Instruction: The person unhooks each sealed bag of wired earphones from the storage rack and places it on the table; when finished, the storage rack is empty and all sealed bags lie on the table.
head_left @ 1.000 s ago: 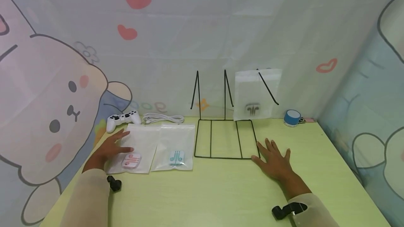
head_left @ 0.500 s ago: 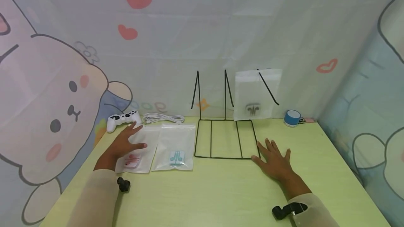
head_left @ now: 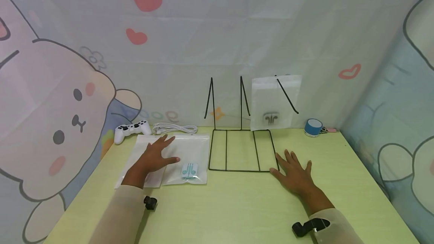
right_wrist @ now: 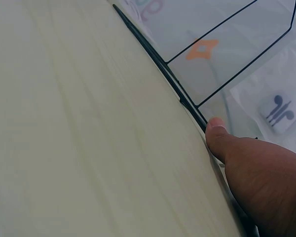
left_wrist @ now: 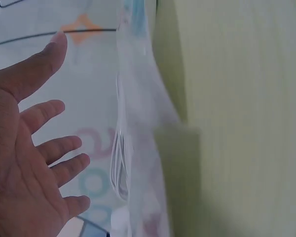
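Observation:
My left hand (head_left: 154, 159) hovers with spread fingers above two clear zip bags lying side by side on the table; its palm and fingers hold nothing in the left wrist view. The right-hand zip bag (head_left: 194, 148) contains a white earphone case (head_left: 190, 170) with a teal earphone print. The left-hand zip bag (head_left: 135, 154) is partly covered by the hand and forearm. My right hand (head_left: 295, 176) rests at the front right corner of a black wire display rack (head_left: 234, 170), thumb (right_wrist: 217, 131) against its frame. Another zip bag (head_left: 262, 99), with a dark-printed earphone case (head_left: 271, 118), hangs from the rack's right hook.
At the table's back left are a white game controller (head_left: 133, 130) and a coiled white cable (head_left: 174, 128). A blue tape roll (head_left: 313, 127) stands at the back right, beside small pink-handled scissors (head_left: 330, 130). A printed cloth (head_left: 190, 33) hangs behind the table.
My left hand has moved right, from the left bag to over where the two bags meet, fingers still spread. The right hand stays by the rack's corner.

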{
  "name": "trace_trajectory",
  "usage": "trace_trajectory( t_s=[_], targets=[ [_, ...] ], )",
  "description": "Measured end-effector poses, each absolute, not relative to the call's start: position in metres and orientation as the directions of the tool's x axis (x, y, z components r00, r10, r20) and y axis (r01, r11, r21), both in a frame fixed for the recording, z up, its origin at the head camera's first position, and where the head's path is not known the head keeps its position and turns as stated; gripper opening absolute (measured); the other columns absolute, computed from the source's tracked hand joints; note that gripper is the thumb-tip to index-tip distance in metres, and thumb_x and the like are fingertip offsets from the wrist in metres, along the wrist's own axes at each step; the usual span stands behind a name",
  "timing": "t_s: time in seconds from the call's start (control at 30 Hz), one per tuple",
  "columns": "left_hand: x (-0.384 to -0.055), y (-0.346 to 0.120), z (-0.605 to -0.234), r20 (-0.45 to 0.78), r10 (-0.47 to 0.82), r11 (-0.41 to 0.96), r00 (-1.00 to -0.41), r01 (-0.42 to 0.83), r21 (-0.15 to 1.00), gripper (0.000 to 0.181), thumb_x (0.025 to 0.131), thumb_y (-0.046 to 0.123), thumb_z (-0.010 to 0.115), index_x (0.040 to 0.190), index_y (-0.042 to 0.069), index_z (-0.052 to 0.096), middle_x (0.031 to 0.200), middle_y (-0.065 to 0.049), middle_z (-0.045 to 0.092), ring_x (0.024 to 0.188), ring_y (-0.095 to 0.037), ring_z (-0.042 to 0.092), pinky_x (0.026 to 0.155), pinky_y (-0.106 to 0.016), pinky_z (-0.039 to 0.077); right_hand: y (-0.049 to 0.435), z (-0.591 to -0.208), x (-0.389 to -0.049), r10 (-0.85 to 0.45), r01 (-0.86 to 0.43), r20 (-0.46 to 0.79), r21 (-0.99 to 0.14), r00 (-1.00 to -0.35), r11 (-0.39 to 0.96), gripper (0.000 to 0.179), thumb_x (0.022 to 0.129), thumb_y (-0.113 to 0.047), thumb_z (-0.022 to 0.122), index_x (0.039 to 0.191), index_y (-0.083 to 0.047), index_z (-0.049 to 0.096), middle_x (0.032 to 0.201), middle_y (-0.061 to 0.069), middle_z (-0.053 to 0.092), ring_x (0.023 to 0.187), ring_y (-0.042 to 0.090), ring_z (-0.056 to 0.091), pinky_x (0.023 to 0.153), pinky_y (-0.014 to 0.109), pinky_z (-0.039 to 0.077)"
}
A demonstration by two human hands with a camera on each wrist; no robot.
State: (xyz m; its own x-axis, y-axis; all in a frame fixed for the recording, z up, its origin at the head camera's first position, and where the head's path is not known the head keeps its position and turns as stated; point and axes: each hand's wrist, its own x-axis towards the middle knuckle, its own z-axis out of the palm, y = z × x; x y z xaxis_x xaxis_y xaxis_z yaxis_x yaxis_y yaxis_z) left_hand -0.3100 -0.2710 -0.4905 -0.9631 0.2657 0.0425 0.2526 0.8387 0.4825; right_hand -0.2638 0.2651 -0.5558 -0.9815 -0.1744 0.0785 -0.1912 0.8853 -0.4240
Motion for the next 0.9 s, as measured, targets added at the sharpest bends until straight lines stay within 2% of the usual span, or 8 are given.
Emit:
trace_trajectory(
  t_s=[0.2,0.63,0.9],
  targets=[
    [-0.303,-0.240,-0.488,0.085,0.293,0.840,-0.952,0.299,0.452,0.091,0.097,0.052,0.079,0.171,0.017,0.040,0.178,-0.026,0.029,0.163,-0.053,0.031,0.127,-0.084,0.010,0.264,-0.555,-0.264,-0.175,-0.194,0.085,-0.424,-0.981,0.885,0.082,0.109,-0.068,0.050,0.171,-0.017,0.038,0.181,0.025,0.020,0.168,0.052,0.013,0.117,0.092,-0.007],
    [-0.298,-0.178,-0.489,0.083,0.332,0.852,-0.940,0.336,0.402,0.087,0.100,0.058,0.072,0.171,0.021,0.040,0.179,-0.020,0.032,0.165,-0.045,0.032,0.127,-0.083,0.012,0.265,-0.558,-0.265,-0.170,-0.185,0.072,-0.419,-0.983,0.889,0.083,0.109,-0.070,0.048,0.172,-0.018,0.036,0.182,0.024,0.018,0.169,0.051,0.011,0.117,0.092,-0.010],
    [-0.297,-0.145,-0.491,0.084,0.369,0.822,-0.926,0.367,0.436,0.085,0.100,0.056,0.074,0.170,0.020,0.042,0.178,-0.017,0.035,0.164,-0.043,0.035,0.131,-0.078,0.012,0.265,-0.556,-0.264,-0.169,-0.184,0.071,-0.413,-0.983,0.892,0.083,0.108,-0.070,0.048,0.172,-0.019,0.036,0.182,0.024,0.018,0.169,0.051,0.011,0.117,0.092,-0.009]
  ],
)
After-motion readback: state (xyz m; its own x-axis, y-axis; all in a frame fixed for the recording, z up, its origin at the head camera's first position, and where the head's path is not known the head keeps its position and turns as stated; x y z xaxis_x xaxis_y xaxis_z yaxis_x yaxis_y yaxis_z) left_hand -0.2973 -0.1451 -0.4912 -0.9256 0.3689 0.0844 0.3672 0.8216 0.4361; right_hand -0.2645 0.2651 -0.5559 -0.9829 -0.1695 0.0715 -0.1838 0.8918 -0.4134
